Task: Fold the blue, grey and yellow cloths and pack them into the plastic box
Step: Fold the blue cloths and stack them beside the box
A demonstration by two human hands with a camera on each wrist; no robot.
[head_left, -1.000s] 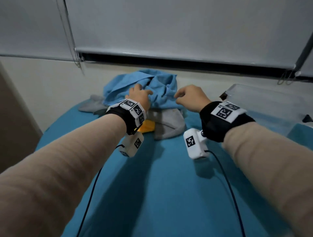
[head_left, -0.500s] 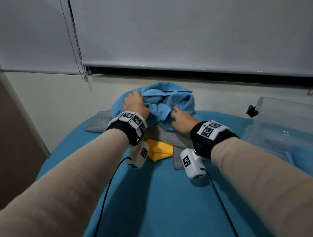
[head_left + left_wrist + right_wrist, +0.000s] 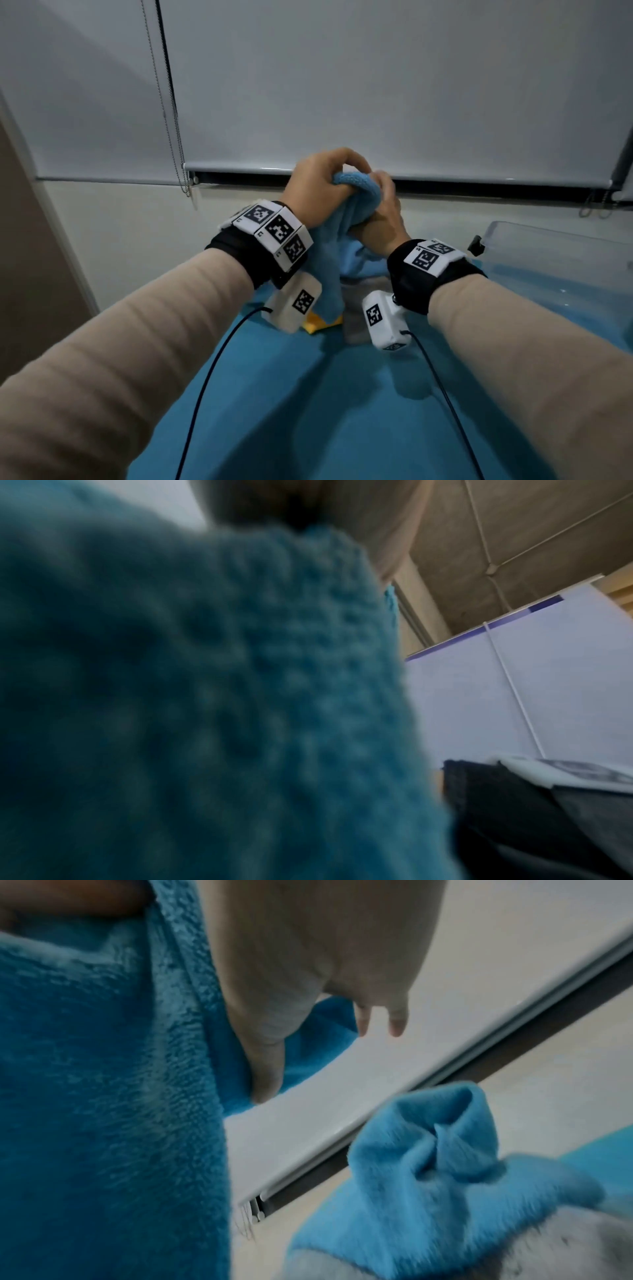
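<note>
Teal cloth covers our table [image 3: 308,411], with the clear plastic box [image 3: 565,260] at its right edge, near enough for packing. Left of the box we hold the fluffy blue cloth [image 3: 329,260] high — likely to shake it open; left hand [image 3: 318,185] and right hand [image 3: 380,212] both clench its top. Beneath lie the grey cloth [image 3: 354,318] and yellow cloth [image 3: 317,323], waiting.
</note>
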